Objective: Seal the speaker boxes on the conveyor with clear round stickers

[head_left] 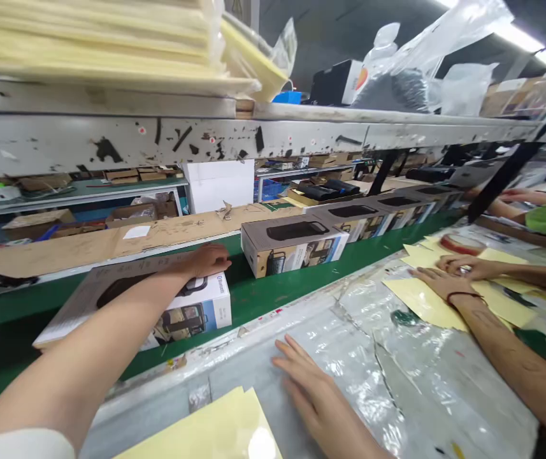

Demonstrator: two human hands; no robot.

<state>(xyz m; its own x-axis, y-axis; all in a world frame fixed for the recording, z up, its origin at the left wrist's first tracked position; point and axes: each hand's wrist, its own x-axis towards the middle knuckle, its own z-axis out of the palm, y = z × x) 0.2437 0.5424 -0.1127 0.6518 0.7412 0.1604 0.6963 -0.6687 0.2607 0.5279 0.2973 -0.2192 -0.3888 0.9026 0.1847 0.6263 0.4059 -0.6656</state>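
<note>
My left hand (208,260) reaches out over the green conveyor belt (263,296) and rests, fingers curled, on the far top edge of a printed product box (196,309) with a dark window in its lid. My right hand (308,382) lies flat with fingers spread on the plastic-covered bench (397,382), holding nothing. A stack of yellow sheets (215,430) lies just left of that hand at the bench's near edge.
More boxes (292,245) stand in a row down the belt to the right. A co-worker's hands (449,274) press on yellow sheets (425,303) beside a tape roll (461,242). A scuffed white shelf (158,137) hangs overhead with yellow sheets and plastic bags.
</note>
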